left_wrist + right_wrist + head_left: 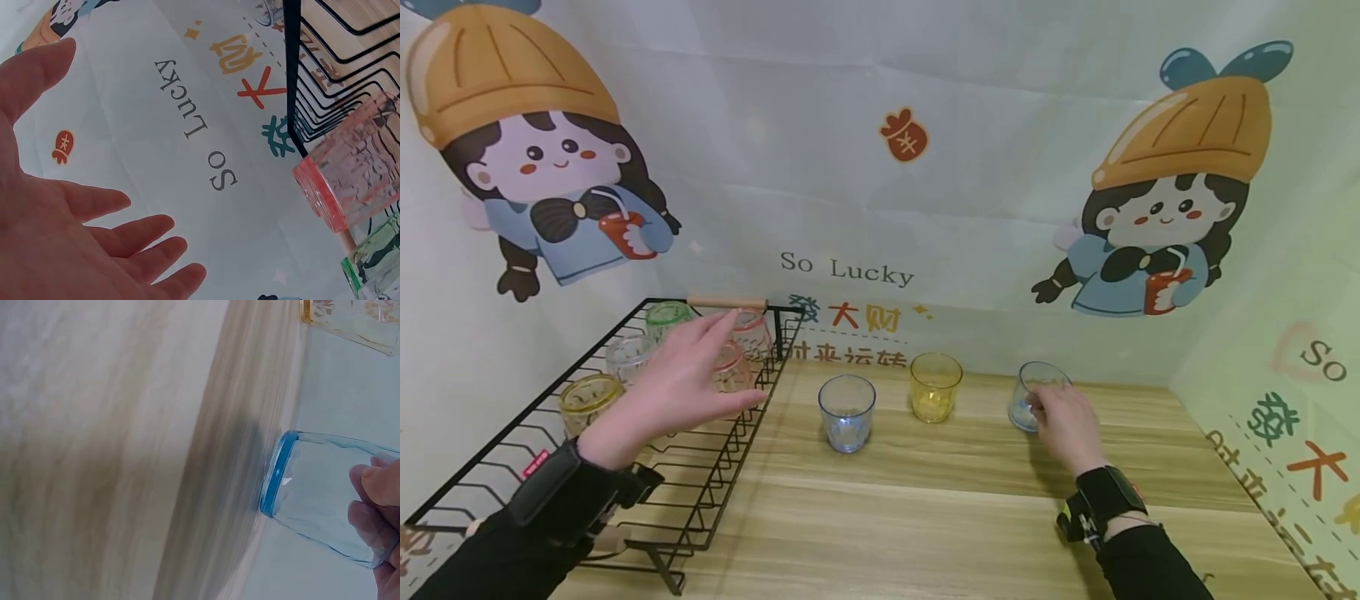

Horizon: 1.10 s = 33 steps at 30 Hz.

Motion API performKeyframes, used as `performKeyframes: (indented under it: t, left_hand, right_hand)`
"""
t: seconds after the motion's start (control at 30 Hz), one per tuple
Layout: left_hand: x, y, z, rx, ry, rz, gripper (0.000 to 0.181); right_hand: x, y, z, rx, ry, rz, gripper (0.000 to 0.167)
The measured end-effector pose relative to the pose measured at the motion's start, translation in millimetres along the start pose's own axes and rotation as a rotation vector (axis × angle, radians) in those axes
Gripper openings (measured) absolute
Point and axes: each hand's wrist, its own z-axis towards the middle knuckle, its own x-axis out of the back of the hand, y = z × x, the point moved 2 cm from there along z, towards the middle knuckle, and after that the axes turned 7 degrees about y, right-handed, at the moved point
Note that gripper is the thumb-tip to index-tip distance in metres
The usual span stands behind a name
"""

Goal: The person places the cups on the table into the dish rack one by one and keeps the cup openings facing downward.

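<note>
One blue-tinted glass (1022, 410) is upright in the right hand (1072, 425), whose thumb and fingers pinch it near the rim; whether its base touches the wooden tabletop (910, 517) I cannot tell; just left of that grip stands a yellow glass (936, 387), and farther left a blue glass (847, 414). Well left of the grip, beyond both, the left hand (677, 383) hangs over a black wire rack (688, 547), fingers extended, thumb apart, gripping nothing; around it on the rack are a green glass (664, 315), a clear glass (625, 354), an amber glass (589, 400) and two pink glasses (752, 333).
</note>
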Motion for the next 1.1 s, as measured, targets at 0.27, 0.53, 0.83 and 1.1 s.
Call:
performKeyframes:
  t: [0.27,0.53,0.83,1.1]
  left_hand:
    - [-3.2,6.0,0.5,0.003,-0.004,-0.018,0.107]
    - [-5.7,10.5,3.0,-0.017,0.0,-0.062,0.104]
    - [-10.2,19.9,7.0,-0.013,-0.009,-0.072,0.107]
    - [-16.0,26.0,10.4,-0.03,0.002,-0.062,0.108]
  right_hand:
    - [0.8,0.6,-4.5,-0.016,-0.004,0.031,0.016]
    - [3.9,0.2,-8.5,-0.004,0.03,0.05,0.018]
    - [12.2,-4.1,-9.7,-0.064,0.032,0.065,0.02]
    - [17.8,-8.9,-12.8,-0.063,0.083,0.11,0.02]
